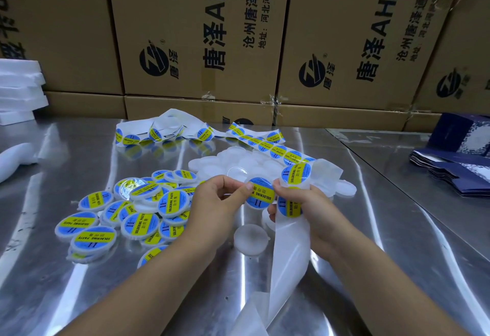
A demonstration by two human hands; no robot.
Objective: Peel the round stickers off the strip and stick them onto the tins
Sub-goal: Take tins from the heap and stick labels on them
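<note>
My left hand (212,203) and my right hand (299,203) meet over the steel table. Between their thumbs sits a round white tin bearing a blue and yellow round sticker (260,193); the left thumb presses on its left edge. My right hand also grips the white backing strip (289,242), which carries more stickers (295,172) above the hand and hangs bare below it. A pile of labelled tins (132,216) lies left. Plain white tins (238,160) lie behind my hands, and one (250,237) lies under them.
The strip with stickers (201,132) winds across the back of the shiny table (79,296). Cardboard boxes (201,43) form a wall behind. White foam sheets (18,89) are stacked at the far left; dark blue flat cartons (456,171) lie at the right.
</note>
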